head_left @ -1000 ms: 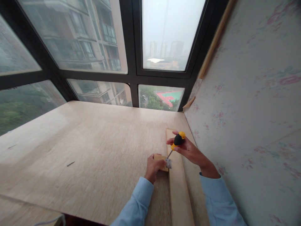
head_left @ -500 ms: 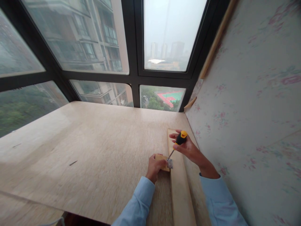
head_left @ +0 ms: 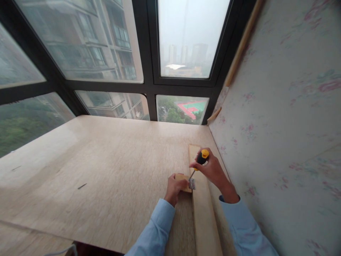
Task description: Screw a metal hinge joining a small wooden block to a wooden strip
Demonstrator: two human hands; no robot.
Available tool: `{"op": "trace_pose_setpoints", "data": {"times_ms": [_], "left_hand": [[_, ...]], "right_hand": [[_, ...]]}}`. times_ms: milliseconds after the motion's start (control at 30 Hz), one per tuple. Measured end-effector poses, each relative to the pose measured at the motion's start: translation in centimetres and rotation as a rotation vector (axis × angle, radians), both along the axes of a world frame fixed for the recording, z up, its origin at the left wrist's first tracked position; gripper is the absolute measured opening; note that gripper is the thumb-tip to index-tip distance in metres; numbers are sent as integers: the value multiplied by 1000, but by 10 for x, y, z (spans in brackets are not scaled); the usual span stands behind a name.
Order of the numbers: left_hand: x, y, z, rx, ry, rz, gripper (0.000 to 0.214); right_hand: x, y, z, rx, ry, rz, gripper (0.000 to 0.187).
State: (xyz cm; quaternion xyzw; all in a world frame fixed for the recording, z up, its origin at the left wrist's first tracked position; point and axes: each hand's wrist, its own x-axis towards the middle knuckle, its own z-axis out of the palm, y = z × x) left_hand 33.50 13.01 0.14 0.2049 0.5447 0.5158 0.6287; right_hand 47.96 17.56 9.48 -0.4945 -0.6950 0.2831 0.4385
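My right hand [head_left: 209, 165] grips a screwdriver [head_left: 201, 158] with a black and yellow handle. Its shaft slants down to the left, and the tip meets a small metal hinge [head_left: 192, 184]. The hinge lies across the joint between a short wooden block [head_left: 187, 190] and a long wooden board [head_left: 204, 209]. Closed around the block is my left hand [head_left: 176, 186], its thumb close to the hinge. Any screw under the tip is too small to make out.
The wood-patterned surface [head_left: 106, 160] stretches left to the dark window frame [head_left: 112, 86]. A flower-patterned wall [head_left: 274, 142] rises close on the right. A thin dark sliver [head_left: 82, 186] lies at left, and a grey cable [head_left: 64, 250] shows at the lower edge.
My right hand has shifted slightly left and its fingers have closed further around the screwdriver handle. My left hand still holds the block. The view has moved a little.
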Motion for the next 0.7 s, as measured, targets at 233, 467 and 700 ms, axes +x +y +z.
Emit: {"op": "trace_pose_setpoints", "data": {"times_ms": [233, 467, 700], "left_hand": [[1, -1, 0, 16, -2, 21, 38], [1, -1, -4, 14, -3, 12, 38], [1, -2, -4, 29, 3, 20, 39]], "right_hand": [[16, 5, -7, -233, 275, 414, 53], [11, 5, 1, -122, 40, 109, 51], [14, 5, -5, -134, 141, 284, 64]]}}
